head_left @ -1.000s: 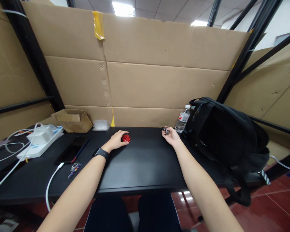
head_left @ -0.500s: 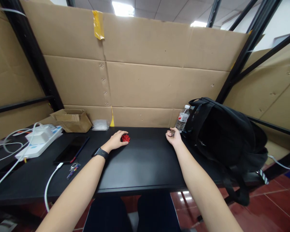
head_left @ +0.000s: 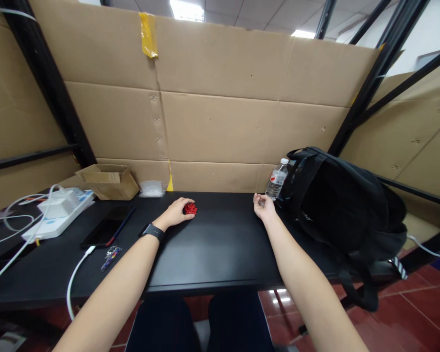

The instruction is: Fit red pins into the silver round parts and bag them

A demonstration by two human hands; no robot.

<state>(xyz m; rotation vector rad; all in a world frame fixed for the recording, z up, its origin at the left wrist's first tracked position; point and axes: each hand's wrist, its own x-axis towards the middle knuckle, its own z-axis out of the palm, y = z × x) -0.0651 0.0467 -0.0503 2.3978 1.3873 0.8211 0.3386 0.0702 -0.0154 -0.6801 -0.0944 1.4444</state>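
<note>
On the black table [head_left: 220,244], my left hand [head_left: 176,211], with a dark watch on its wrist, curves its thumb and fingers around a small bunch of bright red pieces [head_left: 190,209]. Their exact kind is too small to make out, and part of the bunch is hidden by the hand. My right hand [head_left: 266,209] is turned palm up near the water bottle [head_left: 276,180], its fingers curled inward. A small brownish roundish object [head_left: 261,202] shows partly in that palm, mostly covered by the fingers.
A black backpack [head_left: 346,210] stands on the right. To the left lie a phone [head_left: 104,227], a keyring [head_left: 111,257], a power strip [head_left: 64,217] with white cables, a brown paper bag [head_left: 112,185] and a clear plastic packet [head_left: 152,188]. Cardboard [head_left: 220,127] walls the back.
The fingers of my right hand have shifted over the brownish object, so less of it shows, and that hand has moved very slightly right. My left hand stays around the red bunch.
</note>
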